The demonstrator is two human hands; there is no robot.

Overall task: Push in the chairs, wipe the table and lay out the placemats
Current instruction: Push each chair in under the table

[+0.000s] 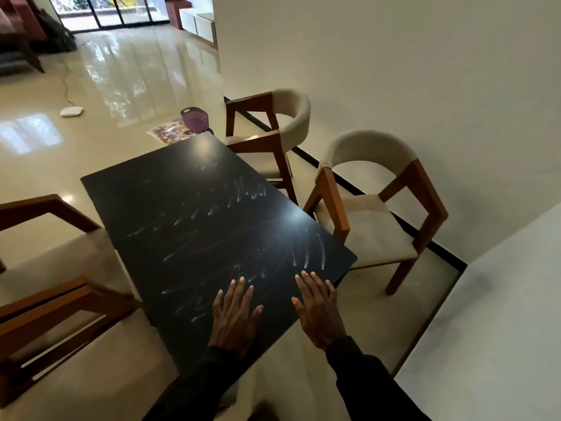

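Observation:
A black rectangular table (pixel 182 208) fills the middle of the view, its top streaked with white smears. My left hand (pixel 233 314) and my right hand (pixel 318 308) lie flat on its near end, fingers straight and spread, holding nothing. Two wooden chairs with beige cushions stand pulled out on the right side: a near chair (pixel 373 226) and a far chair (pixel 273 132). On the left, two more wooden chairs stand partly in view, a near left chair (pixel 54 314) and a far left chair (pixel 45 211). A patterned mat (pixel 170 132) lies on the floor beyond the table.
A purple basket (pixel 195 118) sits on the floor by the patterned mat. A white device (pixel 71 111) with a cable lies on the glossy floor further left. A white wall runs along the right, and a white counter (pixel 501 314) juts in at the lower right.

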